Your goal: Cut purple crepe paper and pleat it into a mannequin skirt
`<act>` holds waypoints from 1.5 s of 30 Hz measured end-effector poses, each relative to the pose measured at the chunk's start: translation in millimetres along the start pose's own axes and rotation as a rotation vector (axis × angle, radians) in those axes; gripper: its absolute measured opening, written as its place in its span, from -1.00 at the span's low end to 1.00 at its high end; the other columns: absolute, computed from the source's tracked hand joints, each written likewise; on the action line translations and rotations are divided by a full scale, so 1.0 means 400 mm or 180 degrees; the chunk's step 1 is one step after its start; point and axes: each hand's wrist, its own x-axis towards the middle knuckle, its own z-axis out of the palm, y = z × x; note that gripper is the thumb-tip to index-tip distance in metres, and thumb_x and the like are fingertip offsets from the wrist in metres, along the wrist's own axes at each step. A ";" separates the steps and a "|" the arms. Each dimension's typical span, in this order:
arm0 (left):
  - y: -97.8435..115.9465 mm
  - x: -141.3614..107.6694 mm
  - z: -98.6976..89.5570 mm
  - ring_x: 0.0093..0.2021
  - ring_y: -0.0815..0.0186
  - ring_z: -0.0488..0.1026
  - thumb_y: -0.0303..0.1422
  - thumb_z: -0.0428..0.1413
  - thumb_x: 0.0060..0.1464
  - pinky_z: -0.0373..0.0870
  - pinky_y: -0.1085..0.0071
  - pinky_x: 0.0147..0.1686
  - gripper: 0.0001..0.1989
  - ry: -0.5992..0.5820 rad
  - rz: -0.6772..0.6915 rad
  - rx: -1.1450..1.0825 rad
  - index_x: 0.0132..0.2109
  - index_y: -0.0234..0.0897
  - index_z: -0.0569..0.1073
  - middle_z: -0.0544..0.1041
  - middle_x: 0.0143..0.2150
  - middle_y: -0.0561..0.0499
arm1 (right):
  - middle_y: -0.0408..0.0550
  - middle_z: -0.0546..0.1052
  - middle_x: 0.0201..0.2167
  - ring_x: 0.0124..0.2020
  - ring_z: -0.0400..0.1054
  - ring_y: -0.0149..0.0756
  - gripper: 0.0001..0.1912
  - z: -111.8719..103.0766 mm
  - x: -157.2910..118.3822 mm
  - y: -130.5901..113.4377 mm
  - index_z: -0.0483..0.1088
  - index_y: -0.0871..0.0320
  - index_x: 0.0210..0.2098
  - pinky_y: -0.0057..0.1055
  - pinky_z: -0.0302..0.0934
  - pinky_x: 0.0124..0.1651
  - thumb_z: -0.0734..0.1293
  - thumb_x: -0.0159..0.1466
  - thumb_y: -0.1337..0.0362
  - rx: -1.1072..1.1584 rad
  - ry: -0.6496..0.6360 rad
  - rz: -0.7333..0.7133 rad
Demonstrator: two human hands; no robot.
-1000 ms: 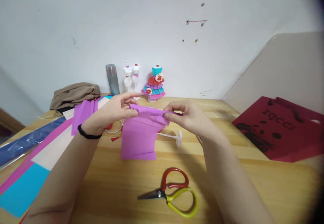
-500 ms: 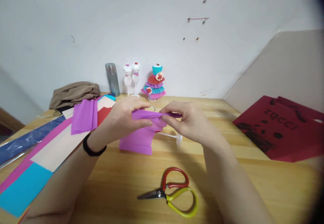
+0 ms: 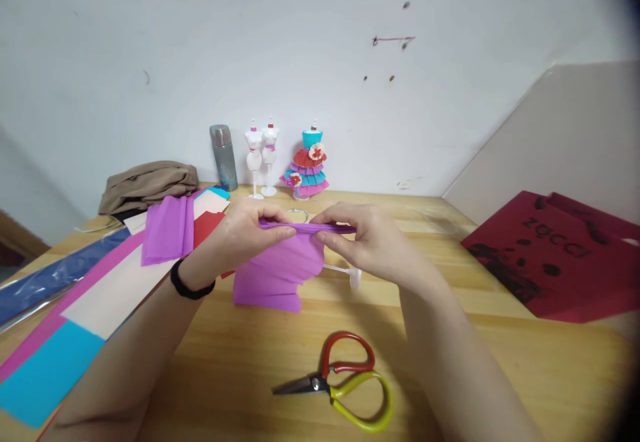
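Observation:
Purple crepe paper [image 3: 280,269] hangs between my hands over the middle of the table, its upper edge gathered into a narrow fold. My left hand [image 3: 245,229] pinches that fold on its left part, thumb below and fingers above. My right hand [image 3: 355,232] pinches the right part, its thumb close to the left thumb. Behind the paper a white stand [image 3: 355,277] lies on its side, mostly hidden. Scissors [image 3: 316,382] with one red and one yellow handle lie in front of the hands, blades pointing left.
Coloured paper strips [image 3: 125,289], a folded purple piece [image 3: 167,231] and a brown cloth [image 3: 150,185] lie at left. Along the wall stand a bottle [image 3: 223,159], two white mannequins [image 3: 254,155] and a ruffled dress figure [image 3: 310,169]. A red bag [image 3: 550,262] lies at right.
My left thumb has slid right along the fold, nearer the right thumb. The gathered edge looks flatter and tighter, and the hanging paper has shifted, covering more of the white stand.

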 end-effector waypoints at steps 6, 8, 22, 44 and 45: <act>0.013 -0.009 -0.031 -0.54 0.45 0.32 -0.37 0.22 -0.06 0.24 0.51 -0.56 -0.90 0.0371 -0.0554 -0.0474 -0.47 -0.29 0.53 0.46 -0.56 0.10 | 0.04 0.32 0.31 0.23 0.31 -0.02 -0.22 -0.094 -0.033 0.081 0.17 -0.11 0.32 0.02 0.27 0.21 0.47 0.16 0.09 0.0687 0.0202 -0.0230; 0.017 -0.012 -0.037 -0.59 0.46 0.27 -0.36 0.23 -0.05 0.20 0.51 -0.62 -0.90 0.0469 -0.0764 -0.0767 -0.46 -0.29 0.53 0.42 -0.59 0.11 | 0.05 0.25 0.35 0.25 0.29 -0.03 -0.15 -0.106 -0.032 0.117 0.07 -0.19 0.36 0.01 0.30 0.18 0.47 0.17 0.05 0.1158 0.0258 -0.0134; -0.036 0.005 0.020 -0.50 0.44 0.38 -0.26 0.33 -0.18 0.27 0.53 -0.50 -0.78 0.0056 -0.1036 -0.1749 -0.43 -0.33 0.55 0.50 -0.51 0.07 | -0.04 0.59 -0.25 -0.12 0.45 -0.18 -0.57 0.045 0.034 0.055 0.55 0.10 -0.30 -0.20 0.34 0.00 0.57 -0.06 -0.03 0.2957 0.0528 0.0739; -0.078 0.014 -0.022 -0.32 0.23 0.55 0.04 0.21 0.00 0.48 0.37 -0.29 -0.51 0.0292 -0.0977 -0.2463 -0.21 -0.34 0.63 0.61 -0.34 -0.11 | -0.14 0.51 -0.51 -0.47 0.33 -0.34 -0.73 0.067 0.055 0.060 0.48 0.13 -0.48 -0.39 0.14 -0.45 0.56 -0.09 0.14 0.3064 0.1525 0.1066; -0.086 0.016 -0.021 -0.29 0.21 0.56 0.04 0.21 0.00 0.49 0.35 -0.26 -0.50 0.0199 -0.0991 -0.2542 -0.19 -0.34 0.62 0.61 -0.33 -0.12 | -0.14 0.51 -0.50 -0.46 0.32 -0.35 -0.74 0.067 0.055 0.063 0.49 0.12 -0.48 -0.40 0.13 -0.45 0.55 -0.08 0.15 0.3043 0.1563 0.1057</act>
